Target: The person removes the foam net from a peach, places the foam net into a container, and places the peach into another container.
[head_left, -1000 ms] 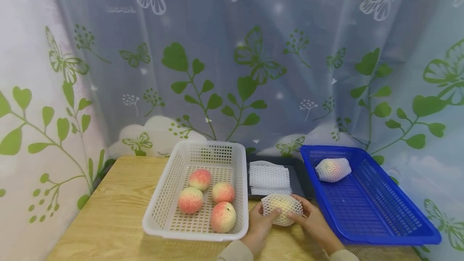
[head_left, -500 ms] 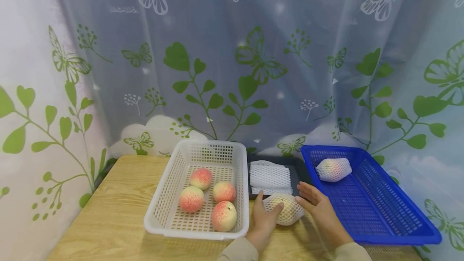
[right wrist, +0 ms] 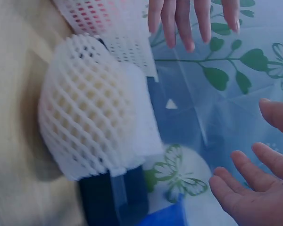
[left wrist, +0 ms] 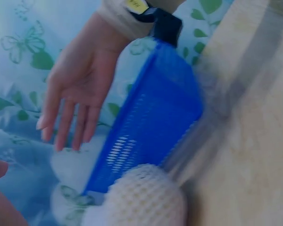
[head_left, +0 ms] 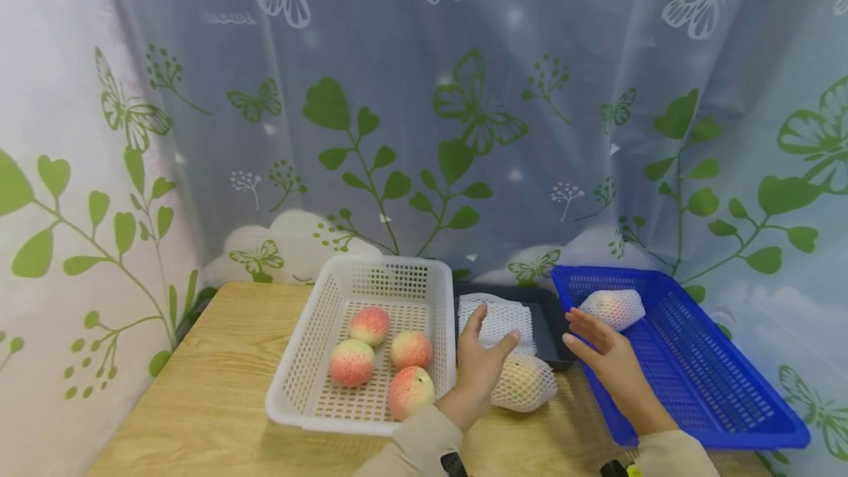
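A peach in a white foam net sleeve (head_left: 525,386) rests on the wooden table, and neither hand grips it. Just above and to its left is my left hand (head_left: 478,366), its fingers spread; in the head view it covers part of the net. My right hand (head_left: 611,361) hovers in front of the blue basket's left edge with its fingers extended and nothing held. The right wrist view shows the netted peach (right wrist: 87,110) up close, apart from both hands. White foam net sleeves (head_left: 497,322) lie flat in a black tray (head_left: 550,315) behind it.
To the left, a white basket (head_left: 298,381) holds several bare peaches (head_left: 369,325). A blue basket (head_left: 702,359) on the right contains another netted peach (head_left: 612,308). A patterned curtain (head_left: 411,131) hangs behind the table (head_left: 199,389).
Both hands have let go of the netted peach and lifted away from it, the right hand moving right toward the blue basket. The peach stays on the table.
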Tool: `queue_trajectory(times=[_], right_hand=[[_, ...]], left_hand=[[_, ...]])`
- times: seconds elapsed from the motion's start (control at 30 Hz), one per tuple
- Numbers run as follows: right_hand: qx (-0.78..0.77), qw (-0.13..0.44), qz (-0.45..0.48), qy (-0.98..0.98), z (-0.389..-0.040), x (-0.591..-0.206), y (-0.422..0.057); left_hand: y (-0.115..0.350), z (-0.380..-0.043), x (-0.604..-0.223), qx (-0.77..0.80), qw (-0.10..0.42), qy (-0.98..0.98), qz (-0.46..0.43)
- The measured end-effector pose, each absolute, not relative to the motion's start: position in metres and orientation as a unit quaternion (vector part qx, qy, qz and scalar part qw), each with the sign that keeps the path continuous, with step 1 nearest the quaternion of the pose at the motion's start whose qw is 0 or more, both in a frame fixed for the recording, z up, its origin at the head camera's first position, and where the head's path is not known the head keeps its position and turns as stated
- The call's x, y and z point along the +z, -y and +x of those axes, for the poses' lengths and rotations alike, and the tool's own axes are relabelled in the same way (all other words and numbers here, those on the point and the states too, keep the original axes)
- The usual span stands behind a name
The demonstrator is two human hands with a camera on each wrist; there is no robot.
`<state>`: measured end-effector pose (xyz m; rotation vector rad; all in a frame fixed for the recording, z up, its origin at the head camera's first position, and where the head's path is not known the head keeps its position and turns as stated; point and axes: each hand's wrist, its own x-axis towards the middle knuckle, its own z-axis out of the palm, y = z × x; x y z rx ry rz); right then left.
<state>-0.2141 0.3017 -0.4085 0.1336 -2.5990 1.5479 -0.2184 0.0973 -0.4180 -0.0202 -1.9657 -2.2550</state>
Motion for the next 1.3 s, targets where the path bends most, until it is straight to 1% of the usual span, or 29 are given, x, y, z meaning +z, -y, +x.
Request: queue_trajectory(times=[0.23,0.43,0.6,0.87,1.13,1.3], right_hand=[[0.513,0.062,0.042,0.855,-0.210,-0.398,-0.319],[0.532,0.095,0.061,0.839,-0.206,-0.400,-0.331],[0.531,0.103,0.060,0.839,-0.203,-0.400,-0.340],[0.544,0.112,0.054,0.830,-0.200,-0.404,-0.356],[0.563,0.107,0.050,0.818,-0.198,-0.408,-0.364],[0.559,0.107,0.049,0.821,-0.198,-0.410,-0.364]], left_hand=[[-0.058,-0.235,-0.395,-0.754,0.055,0.653,-0.052],[-0.020,-0.244,-0.384,-0.751,0.053,0.655,-0.066],[0.006,-0.246,-0.386,-0.736,0.056,0.671,-0.065],[0.032,-0.240,-0.394,-0.734,0.041,0.676,-0.047],[0.052,-0.241,-0.403,-0.729,0.061,0.681,-0.029],[0.057,-0.239,-0.406,-0.732,0.053,0.679,-0.021]])
